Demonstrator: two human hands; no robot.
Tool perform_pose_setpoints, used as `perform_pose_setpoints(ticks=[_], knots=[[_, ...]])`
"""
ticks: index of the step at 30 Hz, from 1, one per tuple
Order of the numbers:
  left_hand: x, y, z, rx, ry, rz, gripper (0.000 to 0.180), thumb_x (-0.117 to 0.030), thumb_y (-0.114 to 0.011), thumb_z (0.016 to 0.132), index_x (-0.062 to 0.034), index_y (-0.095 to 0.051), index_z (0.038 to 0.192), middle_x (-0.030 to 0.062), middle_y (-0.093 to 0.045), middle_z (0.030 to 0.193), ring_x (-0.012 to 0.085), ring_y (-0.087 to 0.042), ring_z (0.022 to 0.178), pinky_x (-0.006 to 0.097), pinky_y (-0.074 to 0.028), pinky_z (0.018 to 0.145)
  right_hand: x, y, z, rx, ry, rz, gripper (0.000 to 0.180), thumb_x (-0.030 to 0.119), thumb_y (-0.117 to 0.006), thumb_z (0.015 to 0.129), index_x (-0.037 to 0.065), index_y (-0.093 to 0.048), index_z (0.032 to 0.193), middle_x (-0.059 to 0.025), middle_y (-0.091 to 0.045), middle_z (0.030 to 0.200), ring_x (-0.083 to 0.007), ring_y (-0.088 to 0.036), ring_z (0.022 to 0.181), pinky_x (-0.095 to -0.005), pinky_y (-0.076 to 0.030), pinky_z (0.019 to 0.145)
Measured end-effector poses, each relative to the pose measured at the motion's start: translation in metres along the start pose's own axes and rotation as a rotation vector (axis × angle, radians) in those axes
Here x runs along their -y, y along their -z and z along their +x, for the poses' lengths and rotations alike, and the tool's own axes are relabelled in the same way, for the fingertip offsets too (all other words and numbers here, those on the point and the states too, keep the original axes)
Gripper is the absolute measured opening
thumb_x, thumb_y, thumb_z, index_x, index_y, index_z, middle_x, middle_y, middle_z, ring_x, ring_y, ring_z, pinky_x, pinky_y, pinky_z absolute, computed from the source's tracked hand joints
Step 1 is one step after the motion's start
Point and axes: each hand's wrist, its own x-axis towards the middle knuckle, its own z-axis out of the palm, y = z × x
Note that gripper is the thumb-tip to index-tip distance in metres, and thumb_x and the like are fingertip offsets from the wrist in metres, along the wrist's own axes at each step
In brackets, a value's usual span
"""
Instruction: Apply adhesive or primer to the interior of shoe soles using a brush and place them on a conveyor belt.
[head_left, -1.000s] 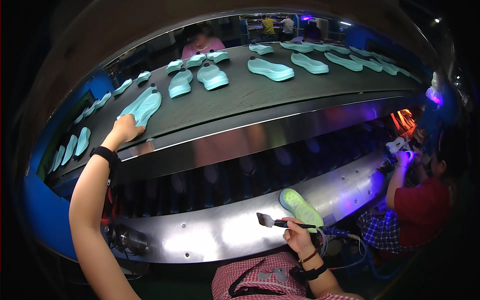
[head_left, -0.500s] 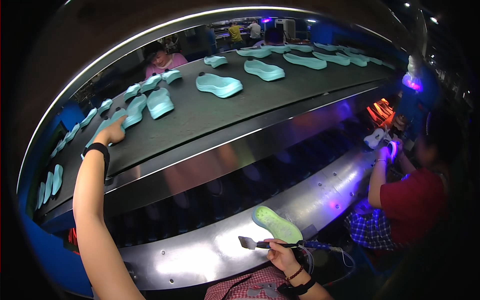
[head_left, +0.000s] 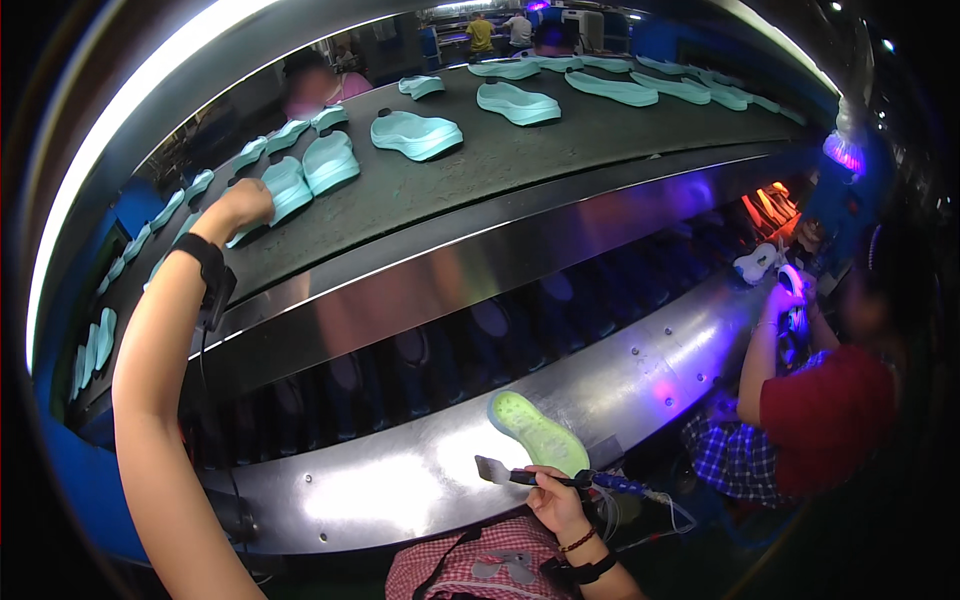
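— Where is your left hand right now?

— My left hand [head_left: 243,203] is stretched up and away from me onto the dark conveyor belt [head_left: 520,165], at its left part. It lies on a turquoise shoe sole [head_left: 275,190], fingers curled over the near end of it. I think it is gripping that sole, but the hand covers the contact and the picture bends there, so I can't swear to it. A black wrist strap [head_left: 208,262] sits just below the hand.

— And the right one?

— My right hand [head_left: 556,497] is low, well below the belt, in front of the shiny metal ledge [head_left: 400,480] that runs under it. It is closed around the handle of a small brush [head_left: 508,473], the flat head pointing left. Just above the brush head, a pale green shoe sole [head_left: 537,433] leans against the ledge; whether my fingers also touch it I cannot tell.

— What else lies on the belt?

— More turquoise soles [head_left: 418,134], some just right of my left hand, others farther along towards the far right end, and a row of them beyond the belt's left edge.

— Anyone nearby?

— A person in a red shirt [head_left: 830,420] sits to the right, below the belt's right end, hands up by a violet light [head_left: 843,150].
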Motion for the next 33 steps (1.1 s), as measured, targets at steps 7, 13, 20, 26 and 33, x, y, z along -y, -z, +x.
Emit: perform_pose_setpoints(ticks=[7, 13, 20, 26, 33], knots=[[-0.020, -0.008, -0.013, 0.131, -0.142, -0.059, 0.011, -0.004, -0.051, 0.066, 0.0001, -0.058, 0.074, 0.0095, -0.055, 0.066, 0.0175, -0.052, 0.064, 0.032, -0.041, 0.059, 0.003, 0.016, -0.005, -0.007, -0.019, 0.060, 0.021, 0.007, -0.048, 0.085, -0.002, -0.057, 0.102, -0.0134, -0.063, 0.093, -0.0140, -0.052, 0.051, -0.0252, -0.039, 0.048], [-0.077, -0.025, -0.012, 0.241, -0.307, -0.138, 0.035, 0.004, -0.043, 0.061, -0.0014, -0.059, 0.092, 0.0072, -0.054, 0.077, 0.0152, -0.050, 0.071, 0.028, -0.040, 0.061, 0.009, -0.004, -0.002, 0.047, -0.002, 0.023, 0.020, 0.006, -0.052, 0.083, -0.003, -0.058, 0.099, -0.0108, -0.062, 0.084, -0.0151, -0.052, 0.050, -0.0251, -0.040, 0.049], [-0.063, 0.037, -0.054, 0.297, -0.258, -0.197, 0.059, -0.012, -0.048, 0.073, -0.0169, -0.038, 0.131, 0.0092, -0.042, 0.131, 0.0207, -0.038, 0.120, 0.034, -0.034, 0.093, 0.000, -0.013, -0.001, 0.010, 0.005, -0.006, 0.021, 0.007, -0.048, 0.084, -0.001, -0.055, 0.102, -0.0127, -0.063, 0.090, -0.0155, -0.052, 0.050, -0.0268, -0.039, 0.049], [0.131, 0.107, -0.050, 0.089, 0.023, 0.332, 0.050, -0.005, -0.056, 0.069, 0.0012, -0.049, 0.118, 0.0166, -0.052, 0.119, 0.0285, -0.049, 0.110, 0.034, -0.038, 0.093, -0.007, -0.013, 0.000, -0.027, 0.025, -0.008, 0.020, 0.005, -0.049, 0.083, -0.003, -0.056, 0.100, -0.0144, -0.062, 0.090, -0.0161, -0.051, 0.050, -0.0257, -0.040, 0.049], [0.265, 0.083, -0.068, -0.213, 0.011, 0.372, 0.071, -0.006, -0.056, 0.066, -0.0040, -0.031, 0.132, 0.0239, -0.030, 0.135, 0.0351, -0.031, 0.124, 0.037, -0.030, 0.101, -0.007, -0.022, 0.001, -0.133, 0.091, -0.099, 0.019, 0.008, -0.051, 0.083, 0.000, -0.058, 0.099, -0.0083, -0.062, 0.079, -0.0138, -0.052, 0.049, -0.0250, -0.038, 0.047]])
